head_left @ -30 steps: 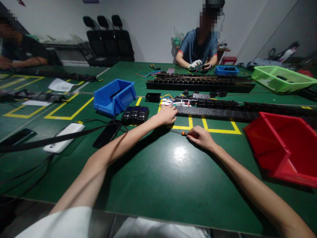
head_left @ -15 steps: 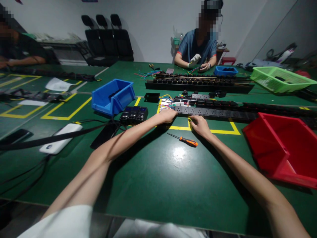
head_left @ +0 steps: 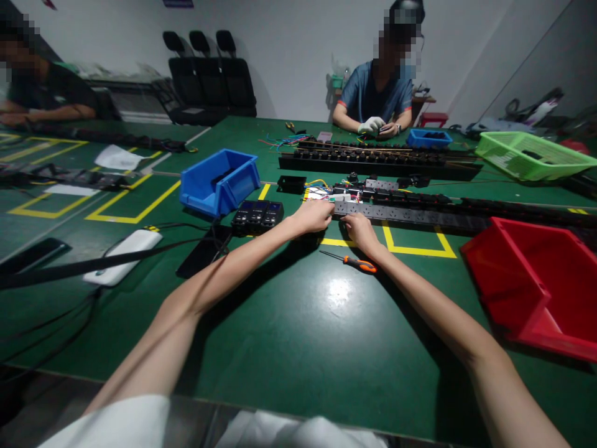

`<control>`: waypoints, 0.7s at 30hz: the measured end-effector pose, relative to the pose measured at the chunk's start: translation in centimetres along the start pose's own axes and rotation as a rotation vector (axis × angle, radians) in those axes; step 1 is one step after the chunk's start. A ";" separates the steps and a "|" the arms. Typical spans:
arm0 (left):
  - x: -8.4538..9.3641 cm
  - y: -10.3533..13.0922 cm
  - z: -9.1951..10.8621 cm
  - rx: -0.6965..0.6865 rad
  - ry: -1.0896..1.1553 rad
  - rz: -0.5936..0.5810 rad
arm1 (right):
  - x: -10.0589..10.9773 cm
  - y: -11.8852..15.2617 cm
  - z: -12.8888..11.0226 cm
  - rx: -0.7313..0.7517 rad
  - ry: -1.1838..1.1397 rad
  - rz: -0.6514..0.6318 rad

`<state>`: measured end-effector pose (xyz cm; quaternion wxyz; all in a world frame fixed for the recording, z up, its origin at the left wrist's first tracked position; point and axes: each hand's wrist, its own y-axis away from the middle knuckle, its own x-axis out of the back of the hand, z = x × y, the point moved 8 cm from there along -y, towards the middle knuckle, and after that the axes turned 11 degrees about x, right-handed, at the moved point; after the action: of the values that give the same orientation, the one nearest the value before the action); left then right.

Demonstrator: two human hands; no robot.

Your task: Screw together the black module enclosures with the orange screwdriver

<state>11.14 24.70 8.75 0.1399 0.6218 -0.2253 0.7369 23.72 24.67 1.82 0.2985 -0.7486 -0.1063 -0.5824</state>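
Note:
A long black socket strip [head_left: 410, 214] lies across the green table, with coloured wires and white parts at its left end. My left hand [head_left: 313, 216] is closed at that left end, fingers curled; what it grips is hidden. My right hand [head_left: 360, 230] is at the strip's near edge, a little to the right, with its fingers bent together; anything between them is too small to make out. An orange and black screwdriver [head_left: 359, 264] lies on the table just below my right hand. Left of my left hand sit black modules [head_left: 257, 216].
A blue bin [head_left: 219, 183] stands at the left, a red bin [head_left: 536, 286] at the right, a green basket [head_left: 532, 155] behind it. A phone [head_left: 203, 252] and a white power bank [head_left: 124, 256] with cables lie left. Two people sit beyond.
My right hand has moved left along the strip, closer to my left hand. The view has shifted slightly. Across the table, the person's gloved hand has lowered towards the other hand.

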 end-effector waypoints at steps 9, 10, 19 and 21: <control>2.1 6.8 -0.2 -0.172 0.220 0.168 | -0.7 -1.1 -0.7 -0.029 0.098 -0.077; 2.1 7.4 -0.4 -0.183 0.234 0.173 | -0.7 -1.1 -0.8 -0.034 0.105 -0.083; 1.7 9.7 -2.1 -0.123 0.294 0.231 | -1.1 -1.5 -2.2 -0.009 0.151 -0.131; 1.5 9.9 -2.3 -0.106 0.308 0.240 | -1.1 -1.7 -2.5 0.004 0.150 -0.140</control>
<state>4.08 17.27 8.40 0.1165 0.4622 -0.3120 0.8218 20.52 24.77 1.71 0.2658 -0.6930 -0.1371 -0.6560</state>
